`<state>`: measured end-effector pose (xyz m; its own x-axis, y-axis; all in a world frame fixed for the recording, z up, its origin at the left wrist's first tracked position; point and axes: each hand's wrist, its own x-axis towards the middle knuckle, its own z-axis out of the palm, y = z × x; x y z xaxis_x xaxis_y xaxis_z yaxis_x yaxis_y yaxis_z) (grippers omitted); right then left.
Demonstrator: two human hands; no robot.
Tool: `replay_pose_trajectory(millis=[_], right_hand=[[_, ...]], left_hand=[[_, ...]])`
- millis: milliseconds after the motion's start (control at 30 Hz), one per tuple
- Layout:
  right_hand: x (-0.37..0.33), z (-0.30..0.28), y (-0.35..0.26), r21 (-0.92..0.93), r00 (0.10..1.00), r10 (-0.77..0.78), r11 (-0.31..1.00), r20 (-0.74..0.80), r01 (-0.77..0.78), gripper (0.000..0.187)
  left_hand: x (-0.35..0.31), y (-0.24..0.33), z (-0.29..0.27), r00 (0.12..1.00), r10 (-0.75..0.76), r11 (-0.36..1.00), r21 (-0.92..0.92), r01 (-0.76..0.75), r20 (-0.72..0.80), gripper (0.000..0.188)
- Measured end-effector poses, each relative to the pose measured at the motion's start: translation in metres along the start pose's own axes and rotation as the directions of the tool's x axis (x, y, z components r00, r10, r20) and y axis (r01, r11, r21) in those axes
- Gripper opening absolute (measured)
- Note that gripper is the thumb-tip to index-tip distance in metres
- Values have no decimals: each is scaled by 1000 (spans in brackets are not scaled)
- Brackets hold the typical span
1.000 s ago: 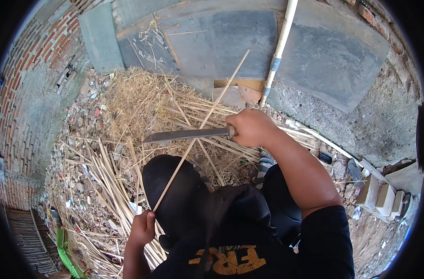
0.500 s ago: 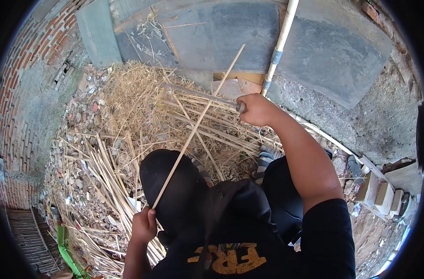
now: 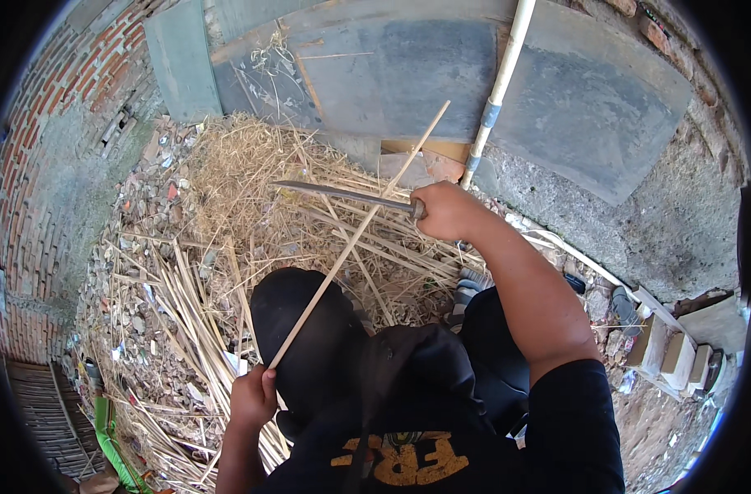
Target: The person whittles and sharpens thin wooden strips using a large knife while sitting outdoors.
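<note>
My right hand is closed round the handle of a machete, whose long blade points left across the view. Crossing under or against the blade is a long, pale bamboo strip, slanting from lower left to upper right. Its near end is pinched in my left hand, beside my dark-clad left knee. Whether the blade touches the strip, I cannot tell for sure. Below both lies a heap of thin straw-coloured shavings with several cut strips among them.
A bundle of pale strips lies on the rubble at my left. Ahead, a white pipe leans by grey boards. A brick wall rises at left. Wooden blocks lie right; a green-sleeved arm shows lower left.
My right hand has come slightly nearer and lower with the machete, and the blade now shows its broad side more. The strip's far end has shifted a little right and down.
</note>
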<state>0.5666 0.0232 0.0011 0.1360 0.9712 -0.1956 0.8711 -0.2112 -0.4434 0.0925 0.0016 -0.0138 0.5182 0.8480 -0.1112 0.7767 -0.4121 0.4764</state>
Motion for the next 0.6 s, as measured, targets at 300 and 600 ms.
replay_pose_trajectory(millis=[300,600], right_hand=[[3,4,-4,-51,995,-8,999,95,13,29],[-18,6,-45,-127,991,-126,983,37,129,25]], left_hand=[[1,-5,7,999,36,999,-21,-37,-25,38],[-3,-15,6,1000,22,998,-67,-22,0,38]])
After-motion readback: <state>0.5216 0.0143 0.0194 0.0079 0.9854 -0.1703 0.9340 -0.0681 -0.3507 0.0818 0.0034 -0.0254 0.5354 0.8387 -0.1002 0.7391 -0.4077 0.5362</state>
